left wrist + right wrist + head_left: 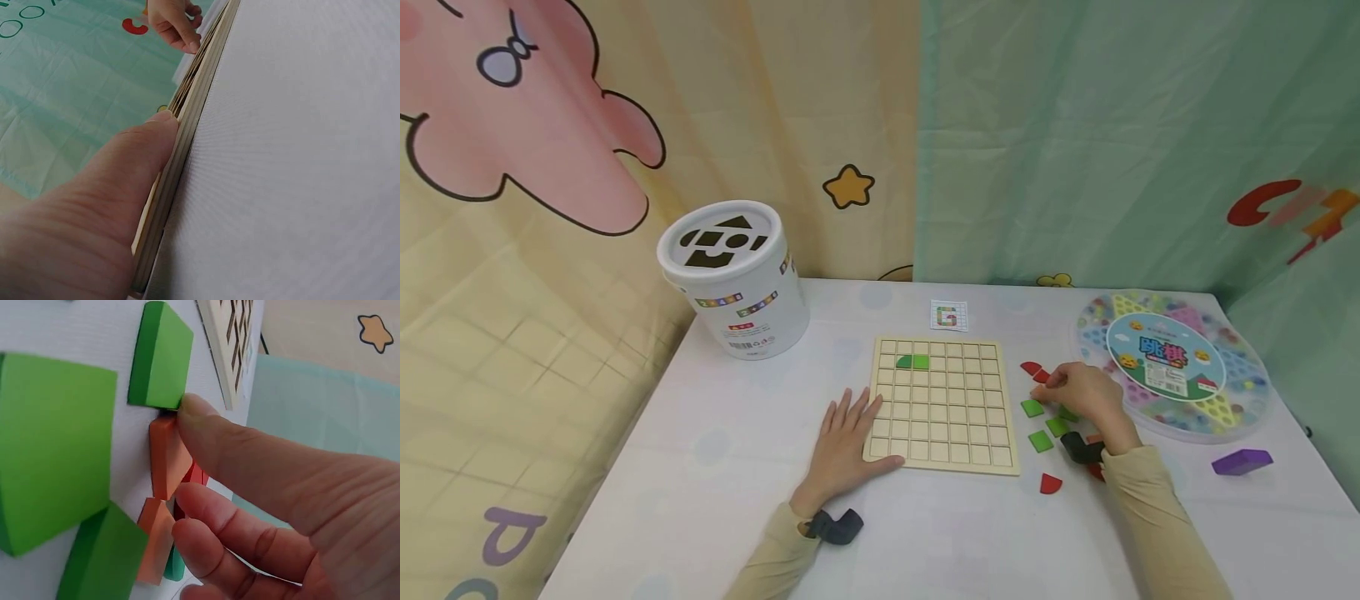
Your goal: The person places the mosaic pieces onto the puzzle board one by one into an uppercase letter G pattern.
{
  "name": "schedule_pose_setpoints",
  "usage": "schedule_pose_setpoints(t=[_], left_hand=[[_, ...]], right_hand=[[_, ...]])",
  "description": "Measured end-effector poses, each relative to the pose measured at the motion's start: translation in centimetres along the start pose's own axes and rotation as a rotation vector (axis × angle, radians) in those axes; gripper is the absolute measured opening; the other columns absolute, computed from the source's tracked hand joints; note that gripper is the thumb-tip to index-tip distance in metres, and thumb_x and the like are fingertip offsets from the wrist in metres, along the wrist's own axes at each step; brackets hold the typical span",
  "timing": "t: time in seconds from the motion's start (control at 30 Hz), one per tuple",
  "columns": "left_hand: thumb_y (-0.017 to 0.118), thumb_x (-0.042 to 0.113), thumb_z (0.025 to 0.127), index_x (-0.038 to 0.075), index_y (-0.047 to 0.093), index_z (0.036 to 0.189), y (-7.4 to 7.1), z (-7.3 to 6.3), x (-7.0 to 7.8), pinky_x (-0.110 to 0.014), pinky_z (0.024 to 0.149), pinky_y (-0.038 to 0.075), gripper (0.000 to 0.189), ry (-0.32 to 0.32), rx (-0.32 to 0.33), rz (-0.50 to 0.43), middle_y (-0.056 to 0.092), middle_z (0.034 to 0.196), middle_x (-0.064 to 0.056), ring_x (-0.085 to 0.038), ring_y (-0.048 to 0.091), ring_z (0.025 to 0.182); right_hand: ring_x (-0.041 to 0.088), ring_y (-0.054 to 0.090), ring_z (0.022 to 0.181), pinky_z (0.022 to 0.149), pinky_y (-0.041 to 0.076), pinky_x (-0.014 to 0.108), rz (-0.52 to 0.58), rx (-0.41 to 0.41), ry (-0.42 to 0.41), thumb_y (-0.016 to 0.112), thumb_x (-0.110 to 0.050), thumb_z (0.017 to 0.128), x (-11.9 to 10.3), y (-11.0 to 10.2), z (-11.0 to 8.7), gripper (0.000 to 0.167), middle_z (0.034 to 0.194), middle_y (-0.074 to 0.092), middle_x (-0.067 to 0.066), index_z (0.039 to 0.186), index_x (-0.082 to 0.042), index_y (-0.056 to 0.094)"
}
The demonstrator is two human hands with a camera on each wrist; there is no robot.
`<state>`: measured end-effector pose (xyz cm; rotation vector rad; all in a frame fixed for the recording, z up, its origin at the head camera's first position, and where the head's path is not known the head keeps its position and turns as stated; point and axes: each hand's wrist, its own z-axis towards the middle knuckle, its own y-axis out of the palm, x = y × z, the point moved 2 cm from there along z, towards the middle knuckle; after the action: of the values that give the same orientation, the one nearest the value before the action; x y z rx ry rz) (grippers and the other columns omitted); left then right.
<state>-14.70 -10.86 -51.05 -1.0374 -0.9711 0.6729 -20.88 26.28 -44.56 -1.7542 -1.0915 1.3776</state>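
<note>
A wooden grid board [938,467] lies flat on the table, with a dark green quarter-round piece [905,362] and a light green square [921,362] in its upper left cells. My left hand [847,446] rests spread at the board's lower left corner, its thumb [147,140] along the front edge. Right of the board, my right hand [1086,396] reaches down among loose pieces. Its thumb and forefinger pinch an orange piece [169,456], beside a green square block [164,356]. More green squares [1041,441] and red quarter-round pieces [1050,483] lie around it.
Behind the board lies a small printed pattern card [949,316]. A white bucket [760,308] with shaped holes in its lid stands back left. A round, clear game box [1165,358] sits at the right, with a purple block [1242,462] in front of it.
</note>
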Motion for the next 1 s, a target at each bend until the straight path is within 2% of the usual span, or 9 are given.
schedule_pose_setpoints(t=[0.7, 1.0], left_hand=[[0.059, 0.068, 0.078, 0.011, 0.028, 0.150, 0.03, -0.07, 0.02, -0.047, 0.113, 0.003, 0.097, -0.011, -0.004, 0.005, 0.021, 0.155, -0.009, -0.033, 0.007, 0.142], [0.059, 0.067, 0.077, 0.010, 0.029, 0.150, -0.04, -0.11, 0.07, -0.048, 0.113, 0.004, 0.097, -0.008, 0.003, 0.001, 0.022, 0.155, -0.009, -0.033, 0.008, 0.142]], right_hand=[[0.021, 0.051, 0.065, 0.055, 0.038, 0.035, 0.007, 0.063, -0.026, 0.074, -0.038, 0.081, -0.07, 0.43, 0.15, 0.036, 0.078, 0.060, 0.005, 0.087, -0.005, 0.060], [0.020, 0.052, 0.066, 0.055, 0.038, 0.033, 0.055, 0.060, -0.036, 0.075, -0.039, 0.080, 0.20, 0.55, 0.18, 0.036, 0.078, 0.061, 0.004, 0.087, -0.007, 0.061]])
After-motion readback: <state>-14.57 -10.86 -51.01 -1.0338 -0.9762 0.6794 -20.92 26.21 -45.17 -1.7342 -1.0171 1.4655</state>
